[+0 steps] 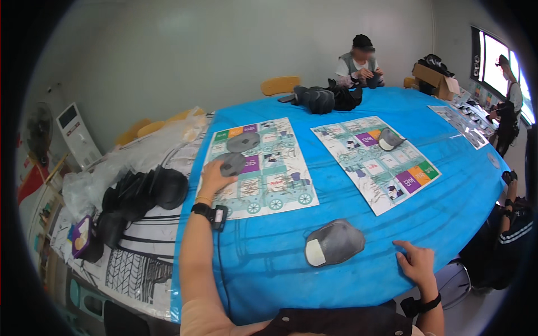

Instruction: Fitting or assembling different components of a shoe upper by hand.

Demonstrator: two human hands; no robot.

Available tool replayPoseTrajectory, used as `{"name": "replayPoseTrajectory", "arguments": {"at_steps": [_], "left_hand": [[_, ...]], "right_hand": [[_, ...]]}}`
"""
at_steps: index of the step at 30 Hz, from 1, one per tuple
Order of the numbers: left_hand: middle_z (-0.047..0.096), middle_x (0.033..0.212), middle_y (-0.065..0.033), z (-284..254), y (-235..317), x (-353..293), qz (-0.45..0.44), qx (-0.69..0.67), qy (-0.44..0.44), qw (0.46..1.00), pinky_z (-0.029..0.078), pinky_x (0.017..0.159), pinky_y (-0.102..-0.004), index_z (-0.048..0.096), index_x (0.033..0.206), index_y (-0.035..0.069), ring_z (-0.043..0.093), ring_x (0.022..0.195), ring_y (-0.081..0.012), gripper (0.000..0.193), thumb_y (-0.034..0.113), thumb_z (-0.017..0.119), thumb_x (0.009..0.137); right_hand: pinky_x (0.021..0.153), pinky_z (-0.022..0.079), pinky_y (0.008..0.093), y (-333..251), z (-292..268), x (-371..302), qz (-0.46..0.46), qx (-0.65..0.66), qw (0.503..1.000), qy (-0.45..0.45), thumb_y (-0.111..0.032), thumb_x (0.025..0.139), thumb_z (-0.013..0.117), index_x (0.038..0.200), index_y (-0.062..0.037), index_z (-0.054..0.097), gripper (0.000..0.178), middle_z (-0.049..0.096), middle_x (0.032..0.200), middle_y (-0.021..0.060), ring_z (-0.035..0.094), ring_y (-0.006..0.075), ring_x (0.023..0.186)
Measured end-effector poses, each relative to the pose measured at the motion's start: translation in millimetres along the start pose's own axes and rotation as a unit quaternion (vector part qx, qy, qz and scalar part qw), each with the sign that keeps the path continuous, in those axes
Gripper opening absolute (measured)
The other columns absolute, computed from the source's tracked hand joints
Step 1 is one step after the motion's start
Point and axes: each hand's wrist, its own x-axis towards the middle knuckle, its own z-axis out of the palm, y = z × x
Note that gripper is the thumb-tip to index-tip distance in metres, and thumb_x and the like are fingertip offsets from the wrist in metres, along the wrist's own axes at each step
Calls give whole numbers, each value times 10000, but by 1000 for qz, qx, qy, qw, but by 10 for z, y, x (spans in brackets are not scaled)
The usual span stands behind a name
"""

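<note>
My left hand (217, 180) reaches to the left printed board (286, 193) and grips the near edge of a grey rounded piece (233, 163), thumb along its lower side. Just beyond it lies a second grey rounded piece (243, 142). On the blue cover in front of me sits a grey, soft-looking cap-shaped piece (341, 242) with a pale patch at its left end. To the right of that, my right hand (417, 262) rests near the table edge, empty, index finger stretched out. A smaller grey piece with a pale patch (388, 140) lies on the right printed board (376, 196).
Black curved pieces (147, 193) are piled at left, near plastic sheeting (95, 185) and a purple container (84, 235). Another dark pile (319, 99) stands at the far side. A person (361, 64) sits beyond it handling a dark piece. Other people are at right, near a cardboard box (431, 81).
</note>
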Motion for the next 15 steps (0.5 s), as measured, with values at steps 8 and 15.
{"name": "replayPoseTrajectory", "arguments": {"at_steps": [8, 15], "left_hand": [[658, 903, -158, -232, 25, -7, 31, -28, 25, 999, 453, 844, -416, 692, 851, 22, 593, 853, -346, 361, 362, 738, 739], [506, 573, -110, -1087, 886, 754, -51, -163, 206, 964, 349, 547, -376, 568, 662, -35, 453, 554, -210, 505, 407, 603, 904]], "right_hand": [[501, 431, 335, 124, -255, 155, -32, 10, 992, -125, -297, 868, 581, 1153, -213, 645, 304, 590, 554, 21, 593, 196, 494], [820, 486, 343, 466, -1127, 1127, -120, -21, 991, 61, -177, 879, 603, 1131, -114, 644, 263, 682, 971, 57, 653, 199, 909]]}}
